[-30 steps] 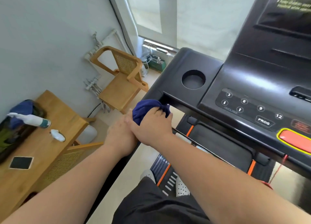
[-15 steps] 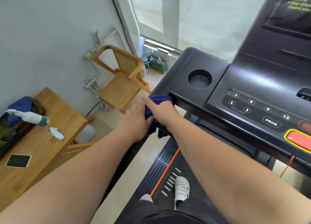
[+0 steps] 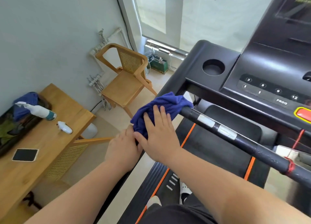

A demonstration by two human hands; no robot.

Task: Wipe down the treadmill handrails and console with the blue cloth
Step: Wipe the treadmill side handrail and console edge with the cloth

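The blue cloth (image 3: pixel 162 106) is bunched over the treadmill's left handrail where the black crossbar (image 3: pixel 242 139) with silver sensor patches joins it. My right hand (image 3: pixel 159 132) lies flat on the cloth with its fingers spread, pressing it onto the rail. My left hand (image 3: pixel 123 148) sits just below and left of it, curled around the rail at the cloth's lower end. The handrail under both hands is hidden. The black console (image 3: pixel 269 68), with a round cup holder (image 3: pixel 213 67) and number buttons, stands beyond the cloth at the upper right.
A wooden table (image 3: pixel 50 149) on the left carries a phone (image 3: pixel 25 154), a spray bottle (image 3: pixel 37 111), a small white bottle (image 3: pixel 64 127) and a dark tray. A wooden chair (image 3: pixel 127 82) stands by the wall. A red cord (image 3: pixel 297 141) hangs from the console. My white shoes rest on the belt (image 3: pixel 217 146).
Both hands and the cloth slid back along the left handrail, away from the console's corner toward me. My right hand went from gripping to lying flat. The crossbar came into view.
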